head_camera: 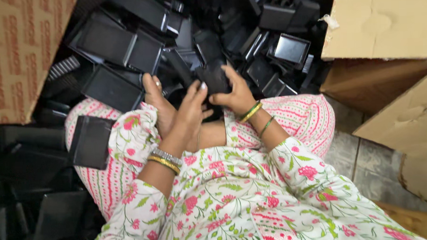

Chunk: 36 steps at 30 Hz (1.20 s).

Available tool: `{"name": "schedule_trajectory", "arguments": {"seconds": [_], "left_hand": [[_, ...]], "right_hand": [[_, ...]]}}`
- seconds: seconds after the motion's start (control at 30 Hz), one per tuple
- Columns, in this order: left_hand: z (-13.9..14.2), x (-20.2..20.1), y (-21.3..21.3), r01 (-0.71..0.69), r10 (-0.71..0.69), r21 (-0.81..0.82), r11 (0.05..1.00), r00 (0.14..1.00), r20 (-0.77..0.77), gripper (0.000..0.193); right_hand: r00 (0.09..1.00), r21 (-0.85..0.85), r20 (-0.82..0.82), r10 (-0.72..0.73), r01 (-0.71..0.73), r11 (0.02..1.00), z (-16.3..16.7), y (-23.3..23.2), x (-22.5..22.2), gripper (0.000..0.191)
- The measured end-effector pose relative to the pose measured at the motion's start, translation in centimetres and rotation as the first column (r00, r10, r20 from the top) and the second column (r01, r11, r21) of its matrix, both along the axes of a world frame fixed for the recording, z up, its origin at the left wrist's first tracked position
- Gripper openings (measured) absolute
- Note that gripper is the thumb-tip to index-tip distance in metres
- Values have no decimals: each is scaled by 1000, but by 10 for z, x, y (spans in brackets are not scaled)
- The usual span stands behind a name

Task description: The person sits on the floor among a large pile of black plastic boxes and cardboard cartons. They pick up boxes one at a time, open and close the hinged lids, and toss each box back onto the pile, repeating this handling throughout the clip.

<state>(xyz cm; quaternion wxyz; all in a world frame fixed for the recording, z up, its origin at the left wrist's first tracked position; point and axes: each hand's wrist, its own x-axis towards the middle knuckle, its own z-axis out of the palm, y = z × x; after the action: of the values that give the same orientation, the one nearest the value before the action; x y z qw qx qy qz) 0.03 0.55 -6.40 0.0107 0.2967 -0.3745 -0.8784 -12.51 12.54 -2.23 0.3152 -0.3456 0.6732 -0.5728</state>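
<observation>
A person sits on the floor, seen from above, knees apart, in a white outfit printed with pink flowers and green leaves. Both hands meet over the lap on one black part (215, 79), a small dark plastic piece. The right hand (234, 93) wraps it from the right, fingers curled over its top. The left hand (190, 106) presses on it from the left, fingers bent against its side. Whether the part is one piece or two being joined cannot be told; it is too dark.

Beyond the part, further from the person, lies a heap (182, 36) of many more black plastic pieces: shallow square trays, frames and lids, tumbled at all angles. One open square tray (291, 48) sits up and to the right of the part. A flat black piece (90, 141) rests on the knee to the left of the part. More dark pieces (31, 188) spread over the floor to the lower left. Judging by the heap, most of the pieces are yet to be handled; no sorted or finished stack can be made out.

A brown cardboard flap (17, 56) with red print stands to the far left of the part. Plain tan cartons (386, 57), open and somewhat torn, stand to the right of it, on grey floor tiles (362, 167).
</observation>
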Motion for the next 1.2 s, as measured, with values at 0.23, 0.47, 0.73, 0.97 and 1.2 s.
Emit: {"name": "schedule_trajectory", "arguments": {"seconds": [0.23,0.47,0.73,0.97,1.2], "left_hand": [[-7,-2,2,-107,107,-3,994,994,-7,73],[13,7,-6,27,-27,110,994,1000,-6,51],[28,13,-6,-141,192,239,961,959,-206,42],[10,27,-14,-372,296,-764,527,923,-246,47],[-19,20,-25,-440,352,-123,889,832,-429,44]], "right_hand": [[961,-138,218,-167,200,970,17,14,4,67],[986,-310,-102,-132,94,946,58,29,39,81],[941,-111,-314,-124,93,989,55,22,57,98],[868,331,-491,75,106,938,38,16,49,98],[892,-122,447,-66,134,983,13,18,33,67]]}}
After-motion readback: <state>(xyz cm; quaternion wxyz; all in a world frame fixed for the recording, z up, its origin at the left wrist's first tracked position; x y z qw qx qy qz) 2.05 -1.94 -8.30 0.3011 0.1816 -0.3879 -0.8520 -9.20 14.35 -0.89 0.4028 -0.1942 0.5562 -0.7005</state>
